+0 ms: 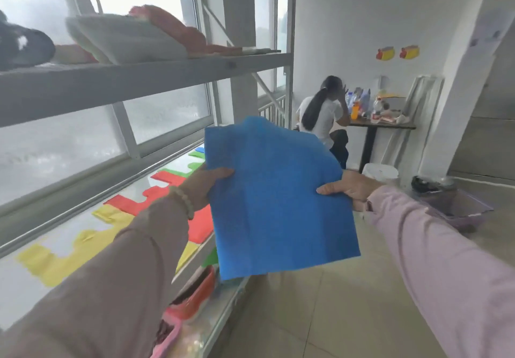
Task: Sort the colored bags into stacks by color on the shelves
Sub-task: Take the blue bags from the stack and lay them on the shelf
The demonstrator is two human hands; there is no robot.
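A flat blue bag [274, 198] is held in the air at the middle of the head view, beside the shelf unit. My left hand [203, 184] pinches its left edge, thumb on top. My right hand [351, 187] grips its right edge, thumb on top and fingers underneath. On the white middle shelf [16, 288] lie yellow bags [80, 249] nearest me, red bags [145, 201] beyond them, then green bags [192, 166] and a blue bag [201, 150] at the far end. Each group is laid out along the shelf.
The upper shelf [139, 78] carries a white tray-like item [125, 39], pink fabric and a dark object. The bottom shelf holds pink and red items [192, 299]. A person [320, 118] sits at a cluttered table ahead. A clear purple box [457, 207] stands on the tiled floor.
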